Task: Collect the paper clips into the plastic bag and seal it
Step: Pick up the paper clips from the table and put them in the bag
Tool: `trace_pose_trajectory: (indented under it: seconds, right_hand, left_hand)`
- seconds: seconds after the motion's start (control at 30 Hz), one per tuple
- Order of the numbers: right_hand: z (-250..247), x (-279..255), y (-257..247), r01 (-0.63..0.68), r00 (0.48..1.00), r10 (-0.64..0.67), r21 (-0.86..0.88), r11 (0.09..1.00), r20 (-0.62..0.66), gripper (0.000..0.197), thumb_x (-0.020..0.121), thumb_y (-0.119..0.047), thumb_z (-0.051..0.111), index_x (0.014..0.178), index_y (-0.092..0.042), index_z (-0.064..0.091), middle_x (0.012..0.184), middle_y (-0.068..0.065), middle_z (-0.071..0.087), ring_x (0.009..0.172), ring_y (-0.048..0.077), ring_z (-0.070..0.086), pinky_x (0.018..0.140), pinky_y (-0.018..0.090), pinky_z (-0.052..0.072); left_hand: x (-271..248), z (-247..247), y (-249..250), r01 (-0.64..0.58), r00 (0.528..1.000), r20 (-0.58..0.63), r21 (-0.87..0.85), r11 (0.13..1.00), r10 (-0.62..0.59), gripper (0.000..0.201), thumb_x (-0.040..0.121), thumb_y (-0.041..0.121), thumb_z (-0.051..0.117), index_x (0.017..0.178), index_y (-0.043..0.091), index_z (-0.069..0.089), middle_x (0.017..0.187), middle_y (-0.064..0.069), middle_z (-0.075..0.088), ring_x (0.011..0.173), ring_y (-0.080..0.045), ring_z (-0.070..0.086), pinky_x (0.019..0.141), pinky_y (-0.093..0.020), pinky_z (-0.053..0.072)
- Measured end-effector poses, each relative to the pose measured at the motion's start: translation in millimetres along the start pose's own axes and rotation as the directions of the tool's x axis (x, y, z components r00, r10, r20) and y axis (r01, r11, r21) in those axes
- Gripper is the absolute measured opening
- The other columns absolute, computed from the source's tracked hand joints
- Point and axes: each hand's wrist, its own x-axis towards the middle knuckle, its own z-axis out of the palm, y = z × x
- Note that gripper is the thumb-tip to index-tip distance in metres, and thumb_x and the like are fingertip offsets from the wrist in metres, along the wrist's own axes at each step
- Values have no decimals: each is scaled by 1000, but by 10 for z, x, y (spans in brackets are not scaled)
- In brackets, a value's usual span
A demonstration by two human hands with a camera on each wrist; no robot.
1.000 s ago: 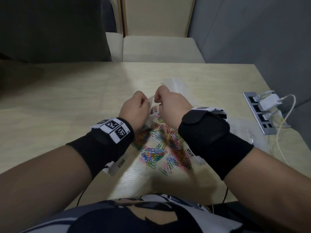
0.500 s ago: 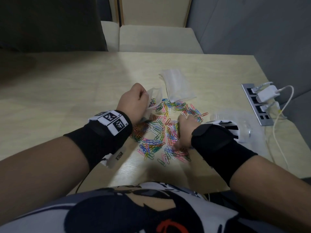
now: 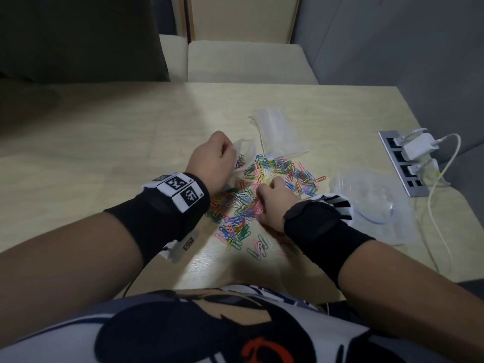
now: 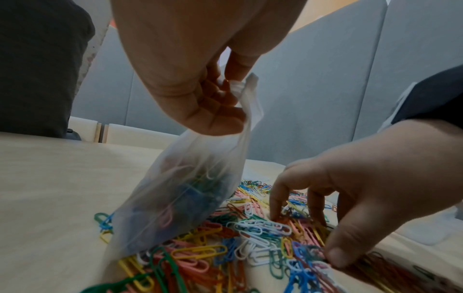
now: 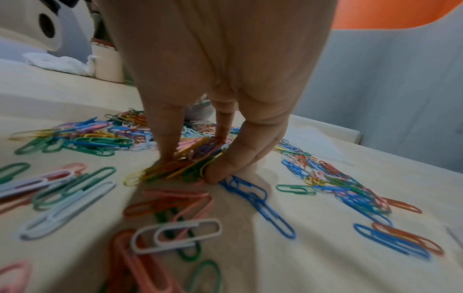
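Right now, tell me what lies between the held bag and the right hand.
Loose paper clips on the table, seen from the left wrist, between the plastic bag and right hand.

A right hand (image 5: 220, 83) reaches down from the top centre of the frame, its fingertips (image 5: 218, 172) and thumb pinching a small bunch of yellow, orange and green paper clips (image 5: 180, 164) against a pale wooden table (image 5: 325, 257). More clips in blue, pink, white and green lie scattered across the lower and middle frame. A white device with a dark round hole (image 5: 47, 25) sits at upper left, blurred.
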Motion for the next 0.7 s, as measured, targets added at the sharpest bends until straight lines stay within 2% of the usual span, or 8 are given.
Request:
trace_pose_trajectory:
  seconds: [0.03,0.1,0.23,0.33,0.5,0.7]
  right_hand:
    - [-2,8,-23,16,1000,-16,-9,1000,-15,32,87,-20,59,116,-16,47,116,12,38,77,30,52,66,35,48]
    - [-2,22,-45,33,999,-33,-36,999,-6,24,89,-10,49,112,-14,48,113,13,39,74,29,50,64,35,47]
    - [-80,25,-25,82,996,-78,-87,993,49,29,89,-2,43,115,-11,53,112,12,42,73,28,49,65,33,44]
    - [-125,48,29,86,996,-85,-63,994,21,28,90,0,43,112,-9,57,101,10,43,75,28,51,65,31,41]
    - [-228,77,81,88,988,-89,-19,996,-125,21,87,0,49,102,-10,61,99,9,51,87,30,58,69,30,43]
    - [-529,92,45,167,927,-109,137,976,-358,20,91,-7,54,106,-11,65,110,12,54,95,31,58,85,34,47]
  left_hand:
    - [2,-1,-2,2,1000,-1,-3,1000,-2,15,92,23,42,89,11,50,79,-11,63,74,-27,54,68,-36,44]
    - [2,4,-2,8,1000,-2,-6,1000,-8,14,93,23,43,90,11,50,78,-9,62,72,-25,53,66,-34,42]
    - [15,10,-20,18,1000,-2,-7,1000,-18,14,92,23,43,89,12,50,74,-5,59,70,-22,50,64,-31,38]
    - [23,10,-37,24,1000,-1,-2,1000,-24,12,92,23,43,88,13,49,71,0,55,69,-20,49,62,-29,34]
    - [34,7,-51,27,1000,-11,7,1000,-27,13,92,23,44,89,13,50,72,-2,56,71,-23,50,62,-29,33]
    - [48,-8,-46,29,999,-18,18,999,-29,11,92,23,44,88,14,49,77,-6,58,74,-25,52,64,-29,35]
